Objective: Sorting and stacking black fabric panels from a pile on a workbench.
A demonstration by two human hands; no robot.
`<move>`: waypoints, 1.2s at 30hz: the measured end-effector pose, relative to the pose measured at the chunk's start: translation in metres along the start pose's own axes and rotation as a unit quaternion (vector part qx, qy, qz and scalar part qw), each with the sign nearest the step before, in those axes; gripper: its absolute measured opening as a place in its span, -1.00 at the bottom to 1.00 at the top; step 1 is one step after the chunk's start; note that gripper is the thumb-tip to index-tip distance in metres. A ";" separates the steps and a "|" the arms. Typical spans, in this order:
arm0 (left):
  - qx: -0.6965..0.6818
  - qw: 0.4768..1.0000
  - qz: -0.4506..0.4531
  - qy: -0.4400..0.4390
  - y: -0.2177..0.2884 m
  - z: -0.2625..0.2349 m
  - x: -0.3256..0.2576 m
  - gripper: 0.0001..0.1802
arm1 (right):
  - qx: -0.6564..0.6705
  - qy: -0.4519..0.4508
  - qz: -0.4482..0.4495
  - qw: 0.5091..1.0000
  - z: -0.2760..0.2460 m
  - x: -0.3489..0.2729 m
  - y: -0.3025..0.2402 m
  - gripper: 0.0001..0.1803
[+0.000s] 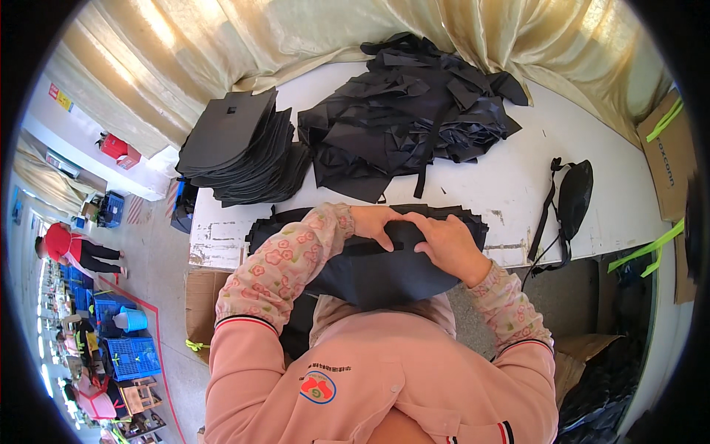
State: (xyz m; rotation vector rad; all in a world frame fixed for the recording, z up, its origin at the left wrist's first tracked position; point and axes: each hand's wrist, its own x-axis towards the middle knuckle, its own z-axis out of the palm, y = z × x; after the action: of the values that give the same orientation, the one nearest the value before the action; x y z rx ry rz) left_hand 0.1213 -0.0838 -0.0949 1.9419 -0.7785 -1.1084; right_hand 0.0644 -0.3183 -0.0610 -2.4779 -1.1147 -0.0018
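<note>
White table (pixel 510 185) before me holds a neat stack of finished black pieces (pixel 237 148) and a loose heap (pixel 414 111) that looks unworked. My left hand (pixel 377 222) and right hand (pixel 447 244) press, fingers curled, on the black piece (pixel 370 274) at the near edge, so I judge much is left.

- Left forearm is coming in from lower left, elbow bent sharply, floral sleeve cover over a pink sleeve.
- Left hand (pixel 376 222) is lying palm down, fingers curled and pressing flat.
- Right forearm is angling up from lower right, also in a floral sleeve cover.
- Right hand (pixel 447 244) is lying palm down, fingers reaching left, fingertips meeting the left hand.
</note>
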 end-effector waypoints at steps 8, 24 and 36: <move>-0.071 0.997 0.009 0.003 -0.003 0.001 -0.001 -0.29 | -0.040 -0.014 0.015 0.999 -0.002 0.003 -0.002 -0.34; -0.140 0.989 0.050 0.023 0.001 -0.003 0.003 -0.29 | -0.159 0.043 0.038 0.986 0.007 0.003 -0.012 -0.33; 0.034 0.951 0.114 0.284 0.022 0.012 0.003 -0.33 | -0.104 0.064 0.054 0.991 0.017 0.009 0.010 -0.39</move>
State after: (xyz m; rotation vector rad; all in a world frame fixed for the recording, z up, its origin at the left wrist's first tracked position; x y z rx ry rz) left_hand 0.1089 -0.1015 -0.0816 2.0196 -0.6977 -0.3517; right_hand 0.0749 -0.3109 -0.0786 -2.6764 -0.9689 -0.2548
